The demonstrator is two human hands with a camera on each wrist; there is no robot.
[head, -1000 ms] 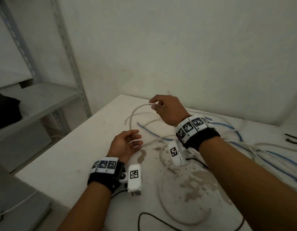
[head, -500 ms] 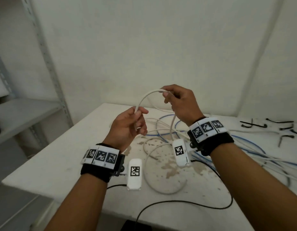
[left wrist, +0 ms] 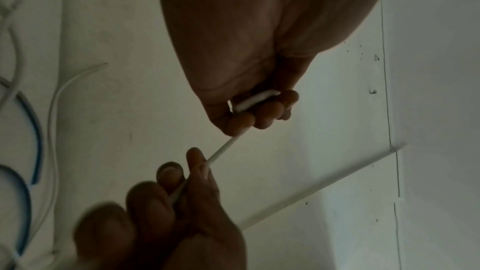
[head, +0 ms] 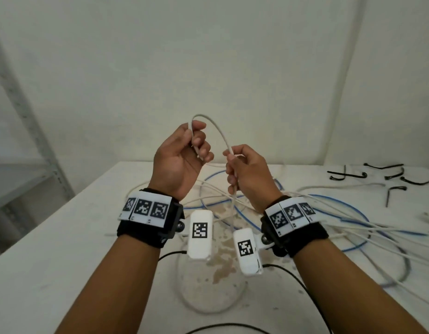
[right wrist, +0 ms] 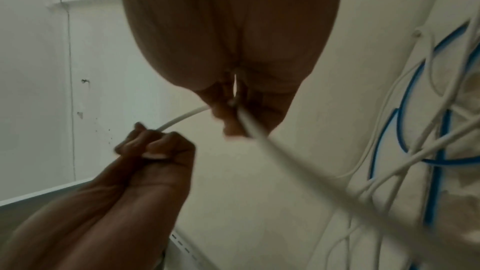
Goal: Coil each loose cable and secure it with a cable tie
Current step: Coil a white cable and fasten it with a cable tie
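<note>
Left hand: raised above the desk, fingers curled around the white cable. The cable arches rightward to the right hand, fingers closed on it. Black cable ties lie far right.

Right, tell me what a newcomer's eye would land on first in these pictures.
First, the two raised hands in mid-frame: the left hand and the right hand each grip the same white cable, which arches between them above the table. Next, the tangle of white and blue cables sprawled on the table's right side. Last, the black cable ties scattered at the far right corner.
</note>
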